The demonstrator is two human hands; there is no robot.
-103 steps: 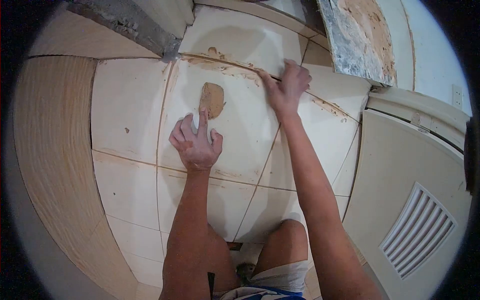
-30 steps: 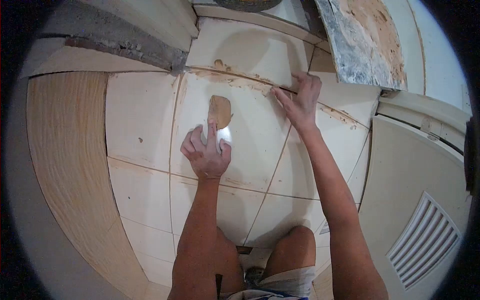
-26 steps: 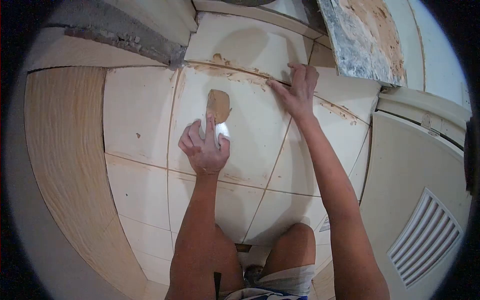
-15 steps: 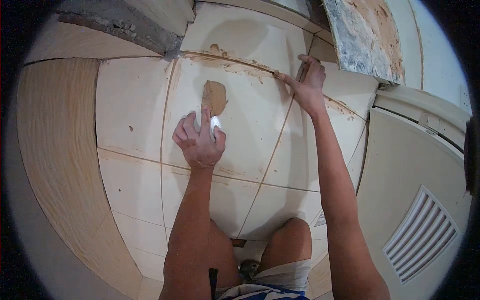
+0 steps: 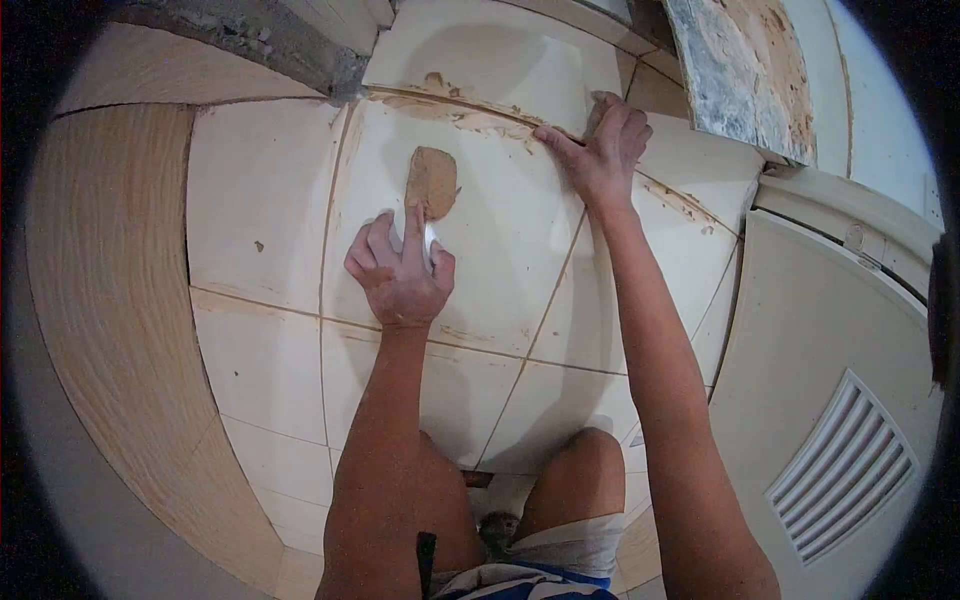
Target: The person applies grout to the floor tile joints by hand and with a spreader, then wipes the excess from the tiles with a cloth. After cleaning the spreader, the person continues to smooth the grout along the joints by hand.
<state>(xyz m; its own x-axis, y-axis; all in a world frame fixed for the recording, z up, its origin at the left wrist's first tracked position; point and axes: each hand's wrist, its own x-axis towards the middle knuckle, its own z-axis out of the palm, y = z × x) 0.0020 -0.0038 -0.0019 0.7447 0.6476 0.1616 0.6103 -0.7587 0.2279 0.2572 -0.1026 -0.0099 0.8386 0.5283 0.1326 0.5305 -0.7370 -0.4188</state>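
Note:
My left hand [image 5: 400, 280] is closed around a putty knife [image 5: 433, 185], its blade coated with brown grout and the index finger stretched along it. The blade is over the cream floor tile [image 5: 480, 230]. Farther forward, my right hand [image 5: 605, 150] is spread, with the thumb touching the tile joint [image 5: 490, 104] and the fingers bent toward the tiles beyond. Wet brown grout is smeared along both sides of that joint. Nothing shows between the right thumb and fingers, though the fingertips are partly hidden.
A grout-stained board [image 5: 745, 80] stands at the upper right. On the right is a pale door [image 5: 800, 390] with a louvred vent [image 5: 845, 465]. Wood-patterned tile [image 5: 110, 270] edges the left side, and a rough concrete edge [image 5: 270, 45] runs along the upper left. My knees are below.
My right thumb has slid a little to the left along the joint, and that hand's fingers are more bent. The left hand keeps the putty knife in about the same place.

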